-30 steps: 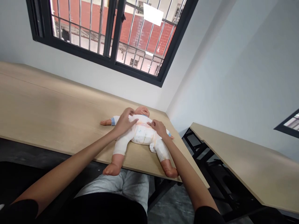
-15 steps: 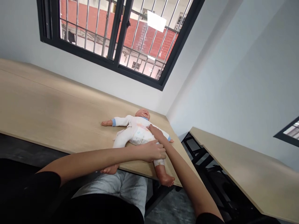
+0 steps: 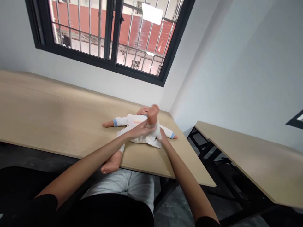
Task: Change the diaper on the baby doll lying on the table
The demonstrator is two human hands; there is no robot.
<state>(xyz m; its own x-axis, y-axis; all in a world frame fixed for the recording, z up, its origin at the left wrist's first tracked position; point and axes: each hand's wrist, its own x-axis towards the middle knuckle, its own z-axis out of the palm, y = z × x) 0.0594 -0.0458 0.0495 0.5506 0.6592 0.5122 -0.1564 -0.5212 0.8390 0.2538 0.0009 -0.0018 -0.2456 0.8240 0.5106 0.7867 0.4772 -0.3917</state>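
Observation:
A baby doll [image 3: 136,119] in a white suit with blue cuffs lies on its back on the table, its head toward the wall. One of its legs [image 3: 152,116] is lifted and bent up, the bare foot in front of the head. Around the white-covered lower part of that leg, my left hand [image 3: 143,129] is closed. Close against the outer side of the same leg is my right hand [image 3: 162,135], its fingers mostly hidden behind the leg and loose white cloth [image 3: 153,142]. The doll's other leg [image 3: 113,162] stretches over the table's front edge.
The long wooden table [image 3: 59,116] runs left along the wall under a barred window [image 3: 111,37]. A second wooden table [image 3: 248,157] stands to the right, across a gap. My lap [image 3: 123,183] is below the front edge.
The doll's leg on the right has gone from hanging over the table edge to raised and bent toward its body. My left hand has moved up with it. The view has shifted slightly.

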